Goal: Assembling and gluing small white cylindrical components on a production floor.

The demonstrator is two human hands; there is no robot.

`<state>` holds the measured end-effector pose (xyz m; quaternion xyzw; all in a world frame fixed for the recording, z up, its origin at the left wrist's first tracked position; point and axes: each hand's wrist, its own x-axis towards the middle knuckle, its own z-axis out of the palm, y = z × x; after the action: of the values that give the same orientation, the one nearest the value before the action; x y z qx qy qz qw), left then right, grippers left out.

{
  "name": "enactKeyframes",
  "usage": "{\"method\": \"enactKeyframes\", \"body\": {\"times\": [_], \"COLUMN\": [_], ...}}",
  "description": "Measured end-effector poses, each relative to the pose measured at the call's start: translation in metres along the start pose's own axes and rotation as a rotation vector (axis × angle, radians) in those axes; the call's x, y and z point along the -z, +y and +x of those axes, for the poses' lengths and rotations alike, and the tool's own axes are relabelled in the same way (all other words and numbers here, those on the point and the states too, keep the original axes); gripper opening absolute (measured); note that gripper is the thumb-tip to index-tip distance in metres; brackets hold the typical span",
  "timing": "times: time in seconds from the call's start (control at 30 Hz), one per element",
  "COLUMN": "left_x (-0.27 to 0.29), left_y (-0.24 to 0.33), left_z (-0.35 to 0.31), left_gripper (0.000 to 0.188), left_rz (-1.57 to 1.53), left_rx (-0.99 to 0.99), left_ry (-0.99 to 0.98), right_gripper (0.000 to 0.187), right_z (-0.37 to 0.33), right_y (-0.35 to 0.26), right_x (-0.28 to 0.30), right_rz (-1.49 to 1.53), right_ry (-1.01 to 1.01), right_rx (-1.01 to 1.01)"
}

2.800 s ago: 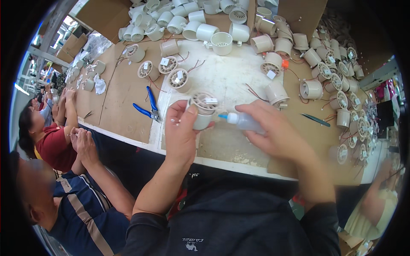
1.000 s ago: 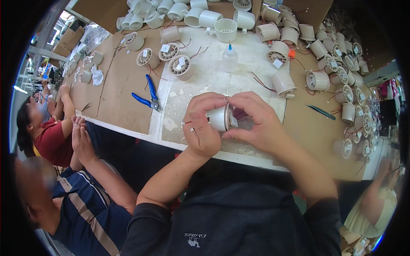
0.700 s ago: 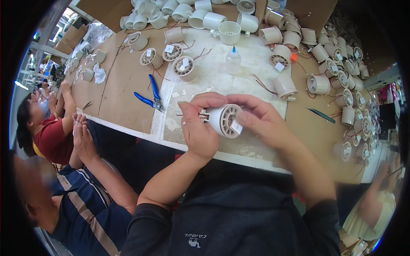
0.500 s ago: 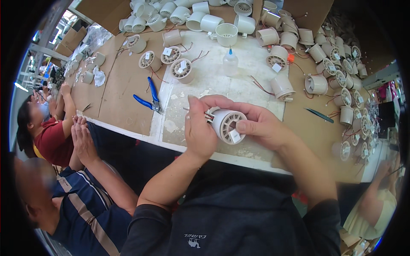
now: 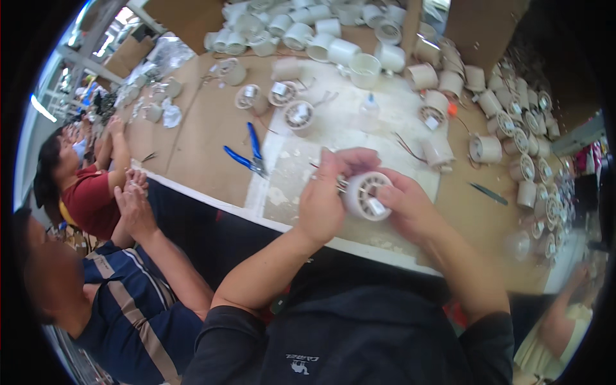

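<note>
Both my hands hold a white, round plastic housing (image 5: 360,208) over the near part of the table. It has a slotted, wheel-like end face, tilted up towards me, with a small white label on it. My left hand (image 5: 323,204) is closed round its left side, where short wires and a small fitting stick out by the fingers. My right hand (image 5: 410,204) grips the other side, its thumb pressed on the slotted face beside the label. Blue-handled cutters (image 5: 252,154) lie left of my hands, and dark tweezers (image 5: 489,193) lie to the right.
Several similar wired housings (image 5: 299,117) stand beyond my hands; many more (image 5: 545,168) crowd the right side. White cups (image 5: 298,36) are heaped at the back. A small bottle (image 5: 369,114) stands mid-table. Co-workers sit at the left, one in a striped navy shirt (image 5: 122,305).
The whole view has shifted, so the table and its things appear further right and slightly lower. My hands keep the same hold on the housing.
</note>
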<state>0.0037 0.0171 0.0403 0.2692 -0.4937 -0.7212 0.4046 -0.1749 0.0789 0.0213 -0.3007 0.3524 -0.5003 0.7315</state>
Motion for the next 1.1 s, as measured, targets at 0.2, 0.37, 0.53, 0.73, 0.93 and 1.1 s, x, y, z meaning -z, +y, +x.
{"method": "enactKeyframes", "body": {"times": [0.2,0.37,0.53,0.73,0.93,1.1], "left_x": [0.023,0.023,0.030,0.116,0.288,0.296], "left_y": [0.016,0.025,0.038,0.060,0.068,0.069], "left_z": [-0.006,-0.013,-0.008,0.048,0.105,0.129], "left_gripper": [0.061,0.089,0.078,0.071,0.067,0.055], "left_rz": [0.436,0.838,0.908,0.356,0.893,1.275], "left_rx": [-0.275,-0.271,-0.268,-0.483,-0.427,-0.103], "left_ry": [-0.257,-0.223,-0.108,0.465,0.981,1.086], "right_gripper": [0.057,0.060,0.062,0.042,0.028,0.025], "right_z": [0.001,0.002,-0.002,0.002,0.011,0.011], "right_y": [-0.009,-0.006,-0.002,0.004,0.009,0.003], "right_x": [0.004,0.000,-0.004,0.007,-0.008,0.004], "right_rz": [0.104,0.080,0.001,-0.393,-0.505,-0.669], "right_ry": [-0.012,-0.024,0.027,0.114,0.188,0.194], "right_rx": [0.102,0.080,0.144,0.208,0.189,0.239]}}
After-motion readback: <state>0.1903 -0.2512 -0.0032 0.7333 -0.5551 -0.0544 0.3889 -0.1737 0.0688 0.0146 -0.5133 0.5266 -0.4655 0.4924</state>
